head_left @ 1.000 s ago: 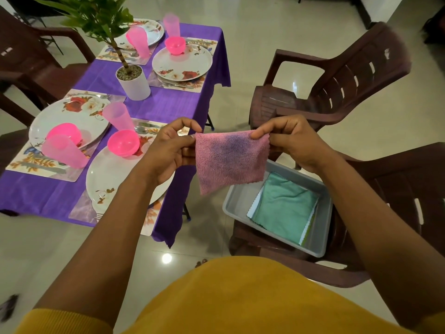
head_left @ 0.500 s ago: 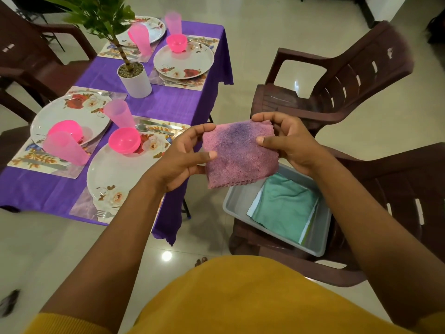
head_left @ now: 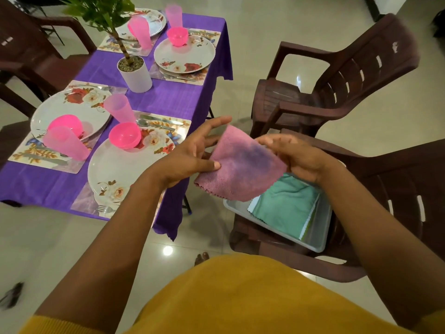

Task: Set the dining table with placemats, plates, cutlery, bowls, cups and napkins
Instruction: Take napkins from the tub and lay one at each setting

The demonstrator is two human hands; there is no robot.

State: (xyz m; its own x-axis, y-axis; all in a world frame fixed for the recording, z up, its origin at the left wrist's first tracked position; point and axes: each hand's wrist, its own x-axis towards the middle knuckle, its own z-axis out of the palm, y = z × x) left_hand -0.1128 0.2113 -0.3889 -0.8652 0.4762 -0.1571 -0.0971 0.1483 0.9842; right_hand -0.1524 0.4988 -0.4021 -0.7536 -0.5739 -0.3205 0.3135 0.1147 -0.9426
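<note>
A pink cloth napkin [head_left: 243,167] with a purple patch is held in front of me, folded into a smaller piece. My left hand [head_left: 190,155] pinches its left edge with the thumb, fingers spread behind it. My right hand [head_left: 296,157] grips its right side. Below sits a grey tub [head_left: 320,237] on a brown chair, holding a green napkin [head_left: 286,203] on more cloths. The purple-covered table [head_left: 163,97] at left carries floral placemats, white flowered plates [head_left: 115,169], pink bowls [head_left: 124,138], pink cups [head_left: 118,108] and cutlery [head_left: 159,121].
A potted plant in a white pot [head_left: 134,73] stands mid-table. Brown plastic chairs stand at right [head_left: 337,75], under the tub [head_left: 397,189] and along the table's far left [head_left: 29,51]. The floor is glossy tile; my foot [head_left: 202,257] shows below.
The napkin hung flat between both hands a second ago. It has since been folded over and tilted, and both hands have shifted along its edges.
</note>
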